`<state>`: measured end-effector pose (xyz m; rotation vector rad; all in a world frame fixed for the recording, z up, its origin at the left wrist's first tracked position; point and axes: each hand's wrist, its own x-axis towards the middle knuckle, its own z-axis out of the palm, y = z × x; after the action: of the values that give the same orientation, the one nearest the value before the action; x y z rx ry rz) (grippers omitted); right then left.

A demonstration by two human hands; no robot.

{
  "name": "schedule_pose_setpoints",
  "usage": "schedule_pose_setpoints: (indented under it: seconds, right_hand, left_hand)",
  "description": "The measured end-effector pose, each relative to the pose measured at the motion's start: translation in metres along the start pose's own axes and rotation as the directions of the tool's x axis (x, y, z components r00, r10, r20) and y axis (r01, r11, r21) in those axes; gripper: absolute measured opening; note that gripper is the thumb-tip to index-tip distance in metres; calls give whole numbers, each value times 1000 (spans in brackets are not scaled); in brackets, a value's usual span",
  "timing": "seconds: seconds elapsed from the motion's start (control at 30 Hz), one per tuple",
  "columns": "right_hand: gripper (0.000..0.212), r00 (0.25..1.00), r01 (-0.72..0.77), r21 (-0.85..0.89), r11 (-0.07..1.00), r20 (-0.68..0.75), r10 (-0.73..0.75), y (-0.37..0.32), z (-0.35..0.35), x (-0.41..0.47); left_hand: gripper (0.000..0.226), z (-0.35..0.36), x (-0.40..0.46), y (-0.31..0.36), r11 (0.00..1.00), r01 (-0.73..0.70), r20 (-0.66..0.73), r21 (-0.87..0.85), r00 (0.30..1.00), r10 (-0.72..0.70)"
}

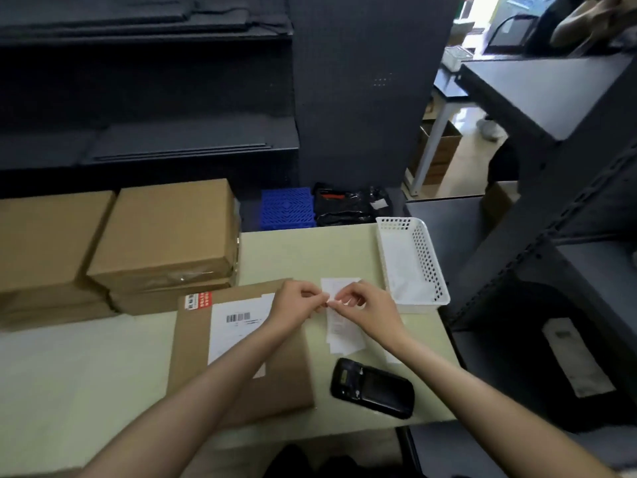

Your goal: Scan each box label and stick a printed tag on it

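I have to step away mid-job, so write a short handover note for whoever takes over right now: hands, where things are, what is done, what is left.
Left hand and right hand both pinch a small white tag between them, above the table.
The flat box lies in front, its barcode label facing up; no printed tag visibly on it yet.
More tags lie right of the box; the black scanner lies nearer the table edge.
Stacked boxes wait at the far left; white basket at the far right.
Left: stick the tag on, then do the stack.
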<state>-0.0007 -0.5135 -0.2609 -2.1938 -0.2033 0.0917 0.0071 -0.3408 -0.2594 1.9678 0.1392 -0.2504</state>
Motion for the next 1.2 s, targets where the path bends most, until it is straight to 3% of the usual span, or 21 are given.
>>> schedule_pose_setpoints:
  seconds: [0.23,0.37,0.43,0.53,0.7,0.9,1.0,1.2]
  right_hand:
    - [11,998,33,10,999,57,-34,-14,28,21]
    - [13,999,-18,20,1000,50,17,-25,40,42]
    - [14,994,-44,-5,999,96,44,-31,51,51]
    - [9,981,-75,-6,997,177,75,-40,70,60]
    - [14,976,-75,-29,997,204,79,-49,98,74]
    - [19,953,-78,-201,976,273,132,-44,121,86]
    - [22,952,-68,-247,967,274,137,-42,128,87]
    - [19,956,-47,-293,955,264,128,-40,135,90]
  left_hand:
    - [16,-58,-23,-31,998,63,-170,12,984,-60]
    - [23,-91,-30,-45,996,31,-242,78,970,-11]
    - [26,-106,-31,-54,997,25,-246,74,969,-6]
    - [14,-125,-28,-66,998,30,-234,61,972,-15]
    - [10,-140,-18,-84,994,91,-237,57,969,-75]
    - [28,-143,-2,-108,925,157,-299,345,953,-50]
    - [30,-142,7,-115,841,118,-281,528,959,42]
    - [22,-142,21,-123,726,7,-211,687,959,191]
